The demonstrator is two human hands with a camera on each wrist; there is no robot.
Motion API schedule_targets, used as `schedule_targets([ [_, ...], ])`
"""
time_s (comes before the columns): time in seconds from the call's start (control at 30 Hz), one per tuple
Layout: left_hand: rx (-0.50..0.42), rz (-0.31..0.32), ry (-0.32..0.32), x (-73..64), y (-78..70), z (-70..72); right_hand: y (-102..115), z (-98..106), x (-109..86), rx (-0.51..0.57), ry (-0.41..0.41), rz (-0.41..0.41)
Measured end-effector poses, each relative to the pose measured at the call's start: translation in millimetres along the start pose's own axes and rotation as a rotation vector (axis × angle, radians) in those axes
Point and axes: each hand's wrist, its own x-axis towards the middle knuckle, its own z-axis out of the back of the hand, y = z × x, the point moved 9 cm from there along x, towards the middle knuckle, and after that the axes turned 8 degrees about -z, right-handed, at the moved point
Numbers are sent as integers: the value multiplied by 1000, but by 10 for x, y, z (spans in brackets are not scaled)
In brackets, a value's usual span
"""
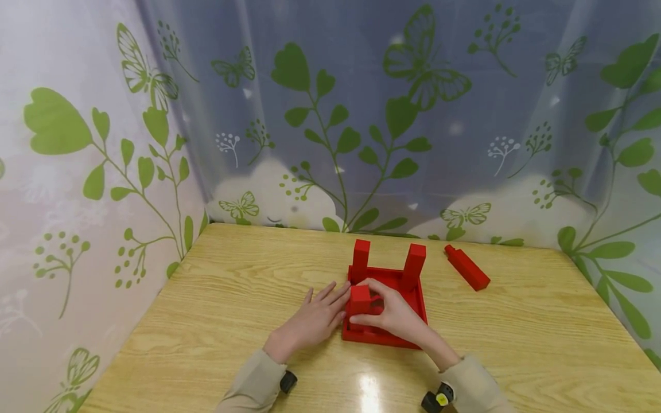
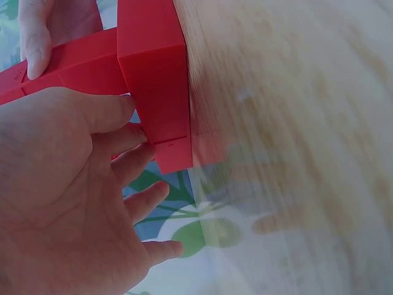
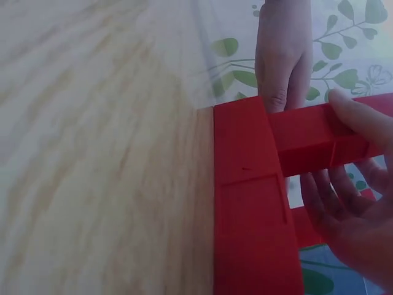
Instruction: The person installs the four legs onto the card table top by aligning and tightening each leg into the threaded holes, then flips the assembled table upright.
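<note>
A red square tray-like frame (image 1: 383, 341) lies on the table, with red posts standing upright at its corners. My right hand (image 1: 396, 312) grips the upright red post (image 1: 360, 295) at the near left corner, thumb on one side and fingers on the other. In the right wrist view that post (image 3: 307, 138) rises straight from the frame's edge (image 3: 242, 144). My left hand (image 1: 314, 321) lies with its fingers spread, fingertips against the left side of the frame. The left wrist view shows its thumb and fingers (image 2: 144, 200) extended at the red wall (image 2: 156, 74).
Two more red posts stand at the far corners, one at the left (image 1: 361, 257) and one at the right (image 1: 415, 265). A loose red post (image 1: 467, 268) with a narrower end lies right of the frame. A patterned curtain (image 1: 356, 115) hangs behind the wooden table (image 1: 232, 275).
</note>
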Motion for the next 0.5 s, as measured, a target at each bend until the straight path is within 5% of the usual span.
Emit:
schedule_targets([
  [0.3,-1,7,18,-7,-7,6,-2,28,-29,231,240,20],
  [0.5,-3,7,14,0,-6,13,-50,52,-53,251,314,0],
])
